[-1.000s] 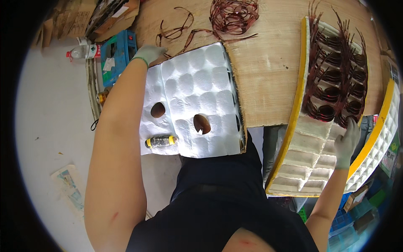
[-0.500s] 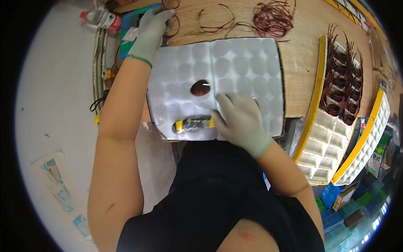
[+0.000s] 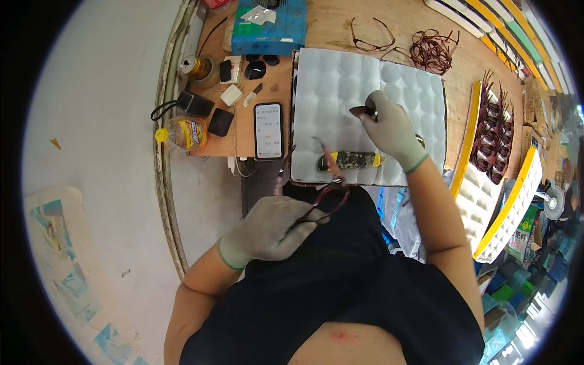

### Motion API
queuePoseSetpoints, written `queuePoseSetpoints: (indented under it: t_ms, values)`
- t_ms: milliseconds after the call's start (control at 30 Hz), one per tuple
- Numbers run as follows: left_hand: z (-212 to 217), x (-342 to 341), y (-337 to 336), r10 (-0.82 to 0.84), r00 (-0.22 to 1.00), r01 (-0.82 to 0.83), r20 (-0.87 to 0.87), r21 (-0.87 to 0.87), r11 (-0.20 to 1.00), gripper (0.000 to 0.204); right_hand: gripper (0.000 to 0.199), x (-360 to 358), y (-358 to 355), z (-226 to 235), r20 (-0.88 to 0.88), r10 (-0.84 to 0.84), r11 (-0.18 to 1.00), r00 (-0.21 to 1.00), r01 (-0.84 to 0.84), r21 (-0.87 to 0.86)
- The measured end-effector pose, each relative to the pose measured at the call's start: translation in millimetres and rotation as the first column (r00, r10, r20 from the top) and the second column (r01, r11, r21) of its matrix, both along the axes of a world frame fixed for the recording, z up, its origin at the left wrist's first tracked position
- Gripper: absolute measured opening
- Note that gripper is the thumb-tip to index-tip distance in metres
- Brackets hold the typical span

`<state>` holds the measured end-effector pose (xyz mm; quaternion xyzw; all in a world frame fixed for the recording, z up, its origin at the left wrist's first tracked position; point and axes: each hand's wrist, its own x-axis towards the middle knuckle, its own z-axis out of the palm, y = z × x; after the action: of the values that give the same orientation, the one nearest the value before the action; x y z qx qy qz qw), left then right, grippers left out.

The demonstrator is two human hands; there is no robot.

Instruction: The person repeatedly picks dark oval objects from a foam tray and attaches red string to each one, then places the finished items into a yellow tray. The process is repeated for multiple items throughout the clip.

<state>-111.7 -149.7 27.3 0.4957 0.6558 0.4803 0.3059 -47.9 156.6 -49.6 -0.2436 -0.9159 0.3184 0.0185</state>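
Far L, I see a yellow-capped bottle [image 3: 188, 132], then a phone [image 3: 268, 131] on the wooden surface [image 3: 331, 33]. My L hand [image 3: 274, 228] grasps a dark-red glasses frame [image 3: 337, 181] just off the near edge of the white dimpled pad [image 3: 340, 134]; can't tell if its rims carry lenses. A yellow-black tool [image 3: 357, 160] lies on the pad. My R hand [image 3: 389, 128] pinches a brown lens [image 3: 360, 112] above it, approx. mid-pad, well apart from the frame; another lens [image 3: 420, 140] shows partly, next to my R wrist. Progress, my est.: stacked frames [image 3: 491, 134] fill only the far part of the R tray [image 3: 477, 207], so that much looks done; the loose frame pile [image 3: 434, 52] + the in-hand pcs look left.
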Motion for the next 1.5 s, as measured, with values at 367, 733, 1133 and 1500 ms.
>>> queuePoseSetpoints:
  t_ms: [367,733,1133,1500]
  values:
    - [0.4,0.6,18.0,0.017,0.988,-0.012,0.156,-0.033,0.999,0.022,0.038,120.4,-92.0,86.8,-0.414,-0.194,0.827,0.889,-0.078,-0.557]
    - [19.7,27.0,80.9,-0.250,0.938,0.261,0.238,-0.015,0.965,0.023,0.024,142.2,-94.9,95.7,-0.227,-0.618,0.372,0.752,0.026,-0.928]
    - [58.0,54.6,140.6,-0.319,0.899,0.374,0.301,-0.147,0.916,0.036,0.029,177.1,-5.6,83.5,-0.205,-0.439,0.124,0.875,-0.167,-0.978]
    - [32.7,102.3,159.3,-0.086,0.949,0.101,0.303,-0.033,0.994,0.030,0.034,180.6,74.8,90.0,-0.178,-0.031,0.276,0.984,-0.163,-0.947]
